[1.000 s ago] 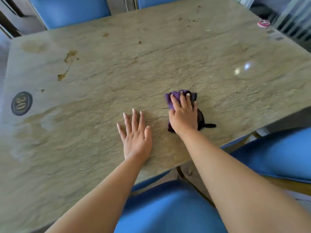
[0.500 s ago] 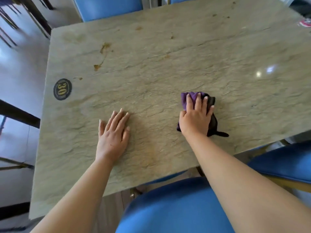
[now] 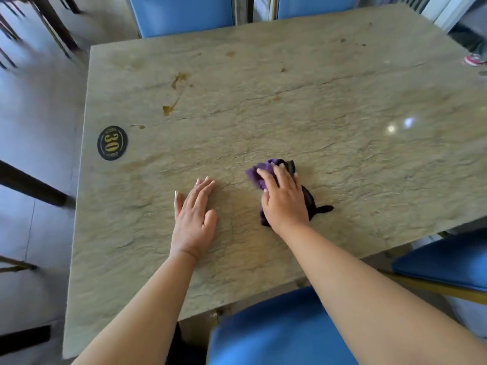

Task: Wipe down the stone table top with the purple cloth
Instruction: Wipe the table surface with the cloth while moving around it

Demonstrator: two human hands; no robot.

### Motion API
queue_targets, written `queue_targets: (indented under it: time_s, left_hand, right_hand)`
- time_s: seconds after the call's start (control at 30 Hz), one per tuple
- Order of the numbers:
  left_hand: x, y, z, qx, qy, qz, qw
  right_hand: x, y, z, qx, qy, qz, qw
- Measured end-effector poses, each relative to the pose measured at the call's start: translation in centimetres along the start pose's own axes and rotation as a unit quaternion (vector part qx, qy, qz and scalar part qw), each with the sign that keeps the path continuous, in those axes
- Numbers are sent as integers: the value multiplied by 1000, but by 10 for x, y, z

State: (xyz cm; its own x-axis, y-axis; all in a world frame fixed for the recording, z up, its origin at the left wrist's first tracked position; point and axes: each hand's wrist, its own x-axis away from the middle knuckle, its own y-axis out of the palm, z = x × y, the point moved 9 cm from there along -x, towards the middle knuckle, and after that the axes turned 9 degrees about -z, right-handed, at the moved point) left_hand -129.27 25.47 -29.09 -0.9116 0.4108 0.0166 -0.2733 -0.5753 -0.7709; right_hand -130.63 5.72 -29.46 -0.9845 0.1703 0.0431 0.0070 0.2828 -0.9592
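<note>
The purple cloth (image 3: 259, 175) lies bunched on the stone table top (image 3: 329, 122), a little in from the near edge and roughly midway along it, with a darker, almost black part of the fabric trailing out from under your wrist toward the right in a thin tail. Your right hand (image 3: 283, 197) sits on top of it, palm down, the fingers (image 3: 266, 175) laid forward over the purple folds and bent slightly to the bunch's shape; you are pressing it against the stone rather than closing a fist around it, and whether the thumb hooks any fabric you cannot tell from here. Your left hand (image 3: 193, 218) lies flat on the bare stone just beside the cloth, to its left and not touching it, fingers straight and close together, thumb out to the side, holding nothing. Farther from you, toward the left half of the slab, a brownish streaky stain (image 3: 175, 93) runs across the surface, with smaller brown specks (image 3: 276, 98) scattered toward the middle and the far right corner. Near the left edge a dark oval number plate (image 3: 112, 143) reading 30 in gold is set on the stone. Two bright light reflections (image 3: 400, 125) show on the right side of the top. Blue chair seats (image 3: 276, 335) stand around the table: one directly below you at the near edge, one at the near right, and two along the far side.
</note>
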Motion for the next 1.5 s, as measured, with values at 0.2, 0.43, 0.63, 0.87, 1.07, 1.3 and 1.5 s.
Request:
queue_targets:
  time_s: [0.2, 0.43, 0.63, 0.87, 1.07, 1.3, 1.5]
  left_hand:
    - [4, -8, -5, 143, 8, -33, 989]
    - [-10, -58, -52, 63, 70, -101, 990]
    - [-41, -75, -109, -213, 132, -167, 953]
    - [-39, -78, -108, -244, 141, -132, 950]
    - [-66, -90, -112, -270, 186, -179, 927]
    - [-83, -97, -122, -251, 255, -183, 916]
    - [-95, -113, -135, -190, 183, -135, 955]
  right_hand:
    - [-19, 14, -57, -79, 57, 21, 995]
    - [60, 16, -84, -105, 94, 93, 986]
    - [98, 39, -98, -45, 360, 48, 930]
    - [50, 60, -171, 21, 136, -12, 990]
    - [-48, 44, -101, 12, 268, -21, 963]
    - [-133, 42, -106, -3, 276, -38, 960]
    - [-130, 54, -184, -49, 21, -64, 997]
